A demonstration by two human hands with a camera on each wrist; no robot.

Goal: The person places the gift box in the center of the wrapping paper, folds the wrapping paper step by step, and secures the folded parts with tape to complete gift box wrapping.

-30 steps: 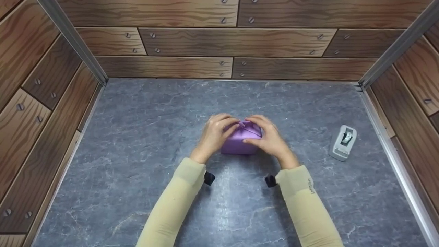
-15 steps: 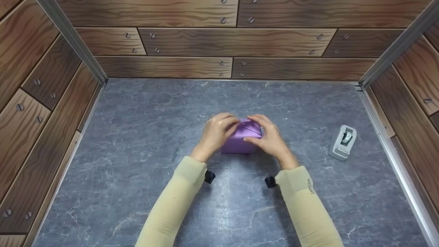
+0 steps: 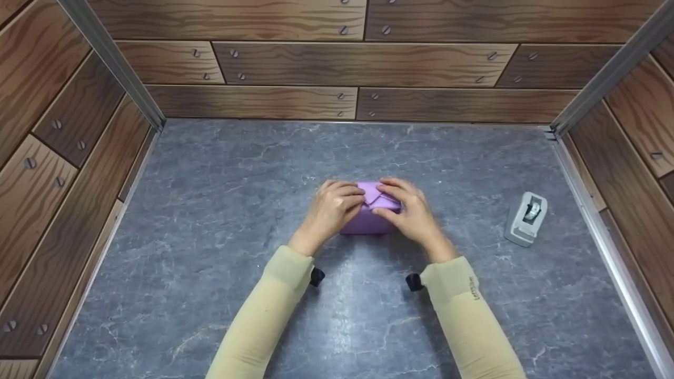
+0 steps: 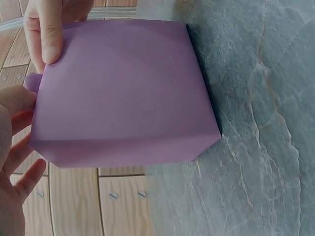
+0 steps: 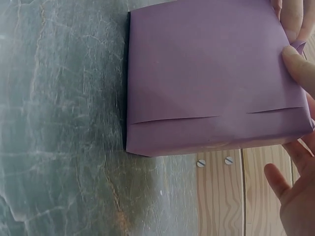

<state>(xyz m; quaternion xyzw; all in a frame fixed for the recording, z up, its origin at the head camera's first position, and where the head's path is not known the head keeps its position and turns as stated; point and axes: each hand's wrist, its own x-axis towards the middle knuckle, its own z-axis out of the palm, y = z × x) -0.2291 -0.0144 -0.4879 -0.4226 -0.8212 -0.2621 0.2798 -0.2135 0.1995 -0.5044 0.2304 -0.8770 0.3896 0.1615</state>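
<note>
A box wrapped in purple paper stands upright on the grey marbled surface, with a pointed paper flap folded over its top. My left hand holds the top left, fingers bent over the edge; in the left wrist view its thumb touches the top edge. My right hand grips the top right corner, its thumb at the near edge and its fingers over the top. A bit of purple paper sticks up beside the right thumb. The far face of the box is hidden.
A grey tape dispenser with a roll of clear tape lies to the right. Wood-patterned panels wall in the back and both sides, with metal rails along the edges. A black wrist device sits under the right sleeve.
The flap on the box's top has come down toward the near edge and now shows its pointed tip. My left fingers have shifted slightly left; the right hand has barely moved.
</note>
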